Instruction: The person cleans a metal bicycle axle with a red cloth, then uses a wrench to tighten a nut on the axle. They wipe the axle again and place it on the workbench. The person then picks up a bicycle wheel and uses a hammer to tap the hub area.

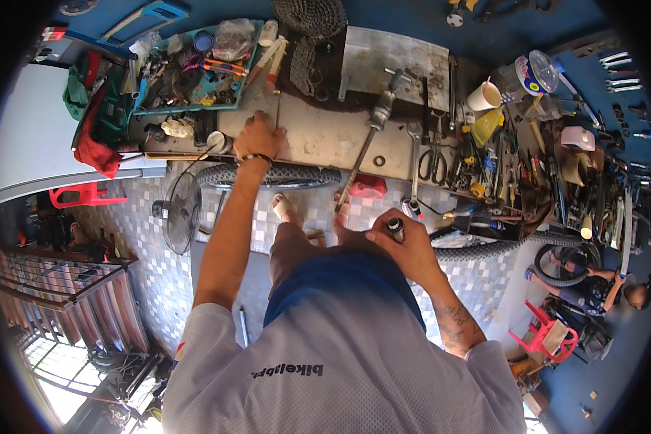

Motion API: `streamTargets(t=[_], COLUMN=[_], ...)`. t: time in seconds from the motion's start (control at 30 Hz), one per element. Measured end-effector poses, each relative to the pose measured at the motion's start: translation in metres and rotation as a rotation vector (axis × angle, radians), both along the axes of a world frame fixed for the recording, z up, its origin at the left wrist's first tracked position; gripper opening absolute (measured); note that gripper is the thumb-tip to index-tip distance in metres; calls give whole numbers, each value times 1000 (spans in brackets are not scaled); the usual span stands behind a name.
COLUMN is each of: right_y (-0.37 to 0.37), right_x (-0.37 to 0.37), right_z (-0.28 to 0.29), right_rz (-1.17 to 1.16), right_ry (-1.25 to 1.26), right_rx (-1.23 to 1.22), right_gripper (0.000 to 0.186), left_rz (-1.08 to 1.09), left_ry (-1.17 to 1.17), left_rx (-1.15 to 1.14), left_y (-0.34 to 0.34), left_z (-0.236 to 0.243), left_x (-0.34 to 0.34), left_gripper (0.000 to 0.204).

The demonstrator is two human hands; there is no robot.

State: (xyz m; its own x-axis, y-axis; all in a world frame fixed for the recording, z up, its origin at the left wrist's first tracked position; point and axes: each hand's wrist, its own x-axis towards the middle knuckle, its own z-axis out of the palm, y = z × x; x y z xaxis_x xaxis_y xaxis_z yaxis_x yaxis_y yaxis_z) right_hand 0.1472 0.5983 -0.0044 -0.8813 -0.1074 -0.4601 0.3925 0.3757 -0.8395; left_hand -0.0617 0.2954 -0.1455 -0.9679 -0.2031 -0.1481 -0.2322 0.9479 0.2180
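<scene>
My left hand (255,139) is on the worktop (307,137) near its front edge, fingers curled; whatever they may hold is hidden. My right hand (406,248), low beside my thigh, grips a short dark cylindrical part with a silver end (394,228). A long metal rod tool with a sliding body (378,114) lies across the worktop, its lower end jutting past the front edge. To its right are a small ring (379,160), a wrench (414,155) and scissors (432,166). Above my left hand lie pale-handled tools (267,61).
A teal parts tray (173,110) and several tools crowd the bench. Below are bicycle tyres (470,249), a fan (181,210) and a red object (369,186). A red chair (72,194) is at left. At right, another person (593,289) is beside a wheel and red chair (546,333).
</scene>
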Motion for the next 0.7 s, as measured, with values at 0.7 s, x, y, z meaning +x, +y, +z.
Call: streamTargets(t=[0.7], right_y=[-2], right_x=[10], right_z=[-10], right_rz=[-224], right_ry=[79], right_rx=[76], right_gripper=[16], left_rz=[-162], left_ry=[859], left_rx=[452], left_y=[-98], left_z=[256], left_x=[-158], left_gripper=[45])
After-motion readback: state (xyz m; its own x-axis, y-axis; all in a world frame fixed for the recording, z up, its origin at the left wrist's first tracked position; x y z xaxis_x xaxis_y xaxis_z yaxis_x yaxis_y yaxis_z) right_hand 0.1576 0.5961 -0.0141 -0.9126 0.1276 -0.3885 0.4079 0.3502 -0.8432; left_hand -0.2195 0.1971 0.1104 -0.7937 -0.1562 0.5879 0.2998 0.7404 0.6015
